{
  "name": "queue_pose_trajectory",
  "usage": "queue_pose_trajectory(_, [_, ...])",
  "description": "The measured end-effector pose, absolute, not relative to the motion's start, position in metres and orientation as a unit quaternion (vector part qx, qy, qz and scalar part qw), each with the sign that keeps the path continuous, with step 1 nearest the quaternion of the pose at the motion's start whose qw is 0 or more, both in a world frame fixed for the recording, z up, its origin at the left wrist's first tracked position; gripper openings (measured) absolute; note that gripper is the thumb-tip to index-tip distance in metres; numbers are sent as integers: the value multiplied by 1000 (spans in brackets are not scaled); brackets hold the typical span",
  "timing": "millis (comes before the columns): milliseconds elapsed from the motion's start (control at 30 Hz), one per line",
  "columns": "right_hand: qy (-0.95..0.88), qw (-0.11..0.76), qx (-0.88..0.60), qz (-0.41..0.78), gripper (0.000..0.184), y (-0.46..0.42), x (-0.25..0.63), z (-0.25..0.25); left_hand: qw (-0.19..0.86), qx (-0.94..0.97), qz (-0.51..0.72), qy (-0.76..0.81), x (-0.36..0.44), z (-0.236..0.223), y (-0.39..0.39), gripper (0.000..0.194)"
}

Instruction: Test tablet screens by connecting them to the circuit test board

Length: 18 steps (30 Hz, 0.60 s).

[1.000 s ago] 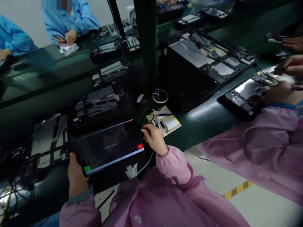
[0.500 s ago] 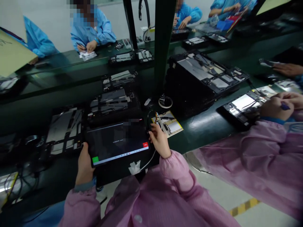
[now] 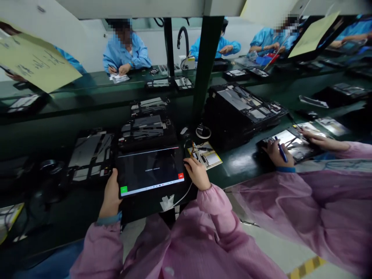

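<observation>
The person has a tablet (image 3: 149, 170) in both hands at the near edge of the dark green counter (image 3: 235, 164). Its dark screen shows a green button at the lower left corner and a red one near the right end. The left hand (image 3: 110, 190) clasps the tablet's lower left edge, thumb up along the rim and the other fingers hidden behind it. The right hand (image 3: 197, 173) sits at the right edge, its fingers close together and curled, tips against the rim; whether they grip it, I cannot tell. A white cable (image 3: 183, 197) runs along beneath that hand to a scrap of white tape (image 3: 167, 203). Just past the right fingertips lies a yellow-edged card (image 3: 205, 154), with a roll of tape (image 3: 203, 132) and a mouse (image 3: 184, 132) farther back. Off to the right, a co-worker's hand (image 3: 271, 152) holds a blue pen (image 3: 281, 149) over an opened tablet (image 3: 290, 141).
</observation>
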State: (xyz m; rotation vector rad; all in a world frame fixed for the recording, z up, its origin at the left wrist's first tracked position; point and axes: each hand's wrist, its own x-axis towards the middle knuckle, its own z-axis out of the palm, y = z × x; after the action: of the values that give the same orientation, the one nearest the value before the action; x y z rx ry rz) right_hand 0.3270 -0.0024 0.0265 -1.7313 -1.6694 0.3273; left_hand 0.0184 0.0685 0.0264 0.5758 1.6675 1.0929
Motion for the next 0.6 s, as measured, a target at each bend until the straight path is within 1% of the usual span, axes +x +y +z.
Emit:
queue_pose_trajectory(100, [-674, 322, -655, 119, 22, 0, 334, 29, 527, 227, 455, 681, 25, 37, 66, 49])
queue_pose_trajectory(233, [-689, 309, -647, 110, 21, 3, 338, 31, 529, 221, 446, 687, 29, 46, 64, 48])
queue_pose_trajectory(467, [-704, 307, -632, 105, 18, 5, 343, 36, 554, 242, 471, 642, 23, 33, 65, 53])
queue_pose_trajectory(600, [-709, 310, -624, 105, 17, 7, 345, 37, 566, 234, 480, 628, 22, 30, 66, 48])
